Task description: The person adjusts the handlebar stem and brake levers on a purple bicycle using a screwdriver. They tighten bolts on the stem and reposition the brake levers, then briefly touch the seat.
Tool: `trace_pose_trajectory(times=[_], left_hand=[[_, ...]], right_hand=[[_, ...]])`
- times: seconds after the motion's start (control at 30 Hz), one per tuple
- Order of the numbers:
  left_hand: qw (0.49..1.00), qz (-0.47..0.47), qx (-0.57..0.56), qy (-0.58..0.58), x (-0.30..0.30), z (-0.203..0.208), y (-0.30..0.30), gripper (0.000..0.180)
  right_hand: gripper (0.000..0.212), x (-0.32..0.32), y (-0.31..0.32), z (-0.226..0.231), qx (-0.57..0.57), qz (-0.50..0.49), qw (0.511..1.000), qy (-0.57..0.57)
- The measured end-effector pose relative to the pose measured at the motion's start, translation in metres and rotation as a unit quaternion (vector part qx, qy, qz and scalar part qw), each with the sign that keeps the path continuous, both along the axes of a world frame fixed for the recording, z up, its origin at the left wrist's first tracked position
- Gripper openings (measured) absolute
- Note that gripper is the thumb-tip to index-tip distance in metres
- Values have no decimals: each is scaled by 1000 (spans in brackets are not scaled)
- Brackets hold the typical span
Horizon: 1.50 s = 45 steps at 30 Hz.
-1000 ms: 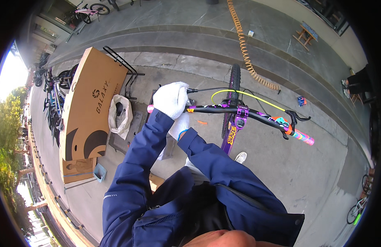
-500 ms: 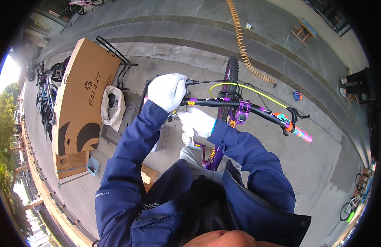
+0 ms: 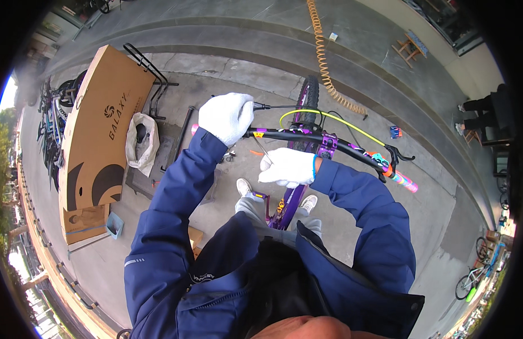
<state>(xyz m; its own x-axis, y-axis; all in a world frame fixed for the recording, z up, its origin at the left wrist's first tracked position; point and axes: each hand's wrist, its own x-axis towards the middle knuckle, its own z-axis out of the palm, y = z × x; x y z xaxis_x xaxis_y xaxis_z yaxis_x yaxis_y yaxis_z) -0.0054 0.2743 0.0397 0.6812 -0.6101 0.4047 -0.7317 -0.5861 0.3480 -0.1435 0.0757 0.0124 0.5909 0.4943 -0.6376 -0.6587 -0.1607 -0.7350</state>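
A purple bicycle with a black, purple-patterned handlebar [image 3: 349,145] stands upright in front of me. My left hand [image 3: 226,118], in a white glove, is closed round the bar's left end and its brake lever. The glove hides most of that grip; a pink tip shows past it. Just below the bar, my gloved right hand [image 3: 287,168] pinches a thin metal rod, which looks like a hex key [image 3: 262,148]. Its far end points up to the bar beside my left hand. A yellow-green cable housing [image 3: 340,116] arches over the front wheel [image 3: 308,96].
At left stand a large cardboard box [image 3: 106,124], a white sack [image 3: 143,141] and a black metal rack [image 3: 154,85]. A coiled orange air hose [image 3: 323,62] hangs ahead. Small parts [image 3: 229,155] lie on the ground below my left hand. Steps [image 3: 227,34] run across the far side.
My right hand has drawn back from the bar's left end, toward the right and nearer me, exposing the metal rod. My left hand keeps its hold. The whole view has shifted slightly.
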Motion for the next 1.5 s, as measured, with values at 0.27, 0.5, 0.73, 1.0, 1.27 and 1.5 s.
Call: trace_pose_trajectory(times=[0.27,0.5,0.73,1.0,1.27,1.5], left_hand=[[1000,-1,-25,-5,0,1,-2,27],[981,-44,181,-59,-9,13,49,87],[980,-22,186,-64,-13,-3,37,84],[982,-42,151,-101,4,-10,33,80],[977,-35,161,-135,6,-14,29,80],[975,0,176,-133,2,-13,26,57]], right_hand=[[34,-10,-4,-14,124,-163,979,24],[37,0,20,-48,-107,-194,974,-56],[48,-97,5,-36,-175,-116,899,-384],[62,-233,-168,50,-660,-206,541,-479],[84,-231,-243,-13,-696,-141,543,-447],[65,-227,-242,-17,-680,-184,500,-503]])
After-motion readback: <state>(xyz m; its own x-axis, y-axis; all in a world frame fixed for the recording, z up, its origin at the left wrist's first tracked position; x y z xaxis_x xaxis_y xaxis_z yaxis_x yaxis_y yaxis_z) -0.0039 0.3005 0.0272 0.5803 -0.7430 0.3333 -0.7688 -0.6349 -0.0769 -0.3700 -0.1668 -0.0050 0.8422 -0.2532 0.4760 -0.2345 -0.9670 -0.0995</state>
